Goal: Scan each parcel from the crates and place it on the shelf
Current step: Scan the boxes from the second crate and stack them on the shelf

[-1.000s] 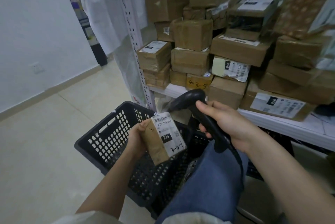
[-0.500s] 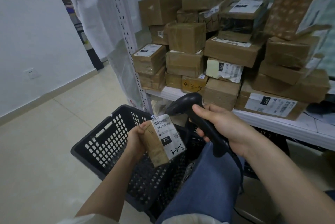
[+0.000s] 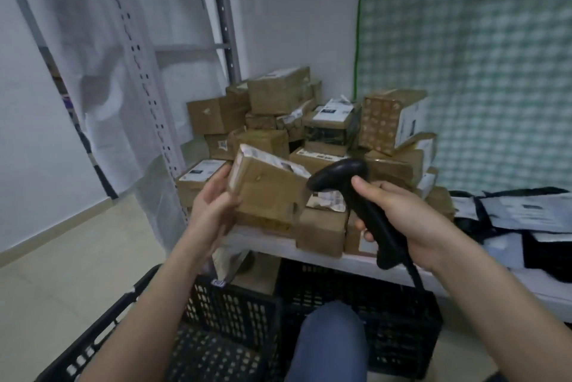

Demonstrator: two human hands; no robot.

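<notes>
My left hand (image 3: 213, 199) holds a small brown taped parcel (image 3: 266, 193) by its left end, raised in front of the pile of parcels (image 3: 278, 94) on the white shelf (image 3: 309, 254). The parcel's white label faces up and away. My right hand (image 3: 399, 214) grips the handle of a black barcode scanner (image 3: 349, 183), whose head sits just right of the held parcel. A black perforated crate (image 3: 216, 313) stands below, in front of my knee.
A perforated metal shelf post (image 3: 145, 97) draped with white plastic sheet stands to the left. A second black crate (image 3: 387, 313) sits under the shelf. Flat black and white mail bags (image 3: 526, 217) lie on the shelf at the right. A green checked curtain (image 3: 464, 56) hangs behind.
My left hand has lifted the parcel from over the crate up to the shelf pile and turned it so its label faces away. The scanner rose with my right hand. The view tilted upward.
</notes>
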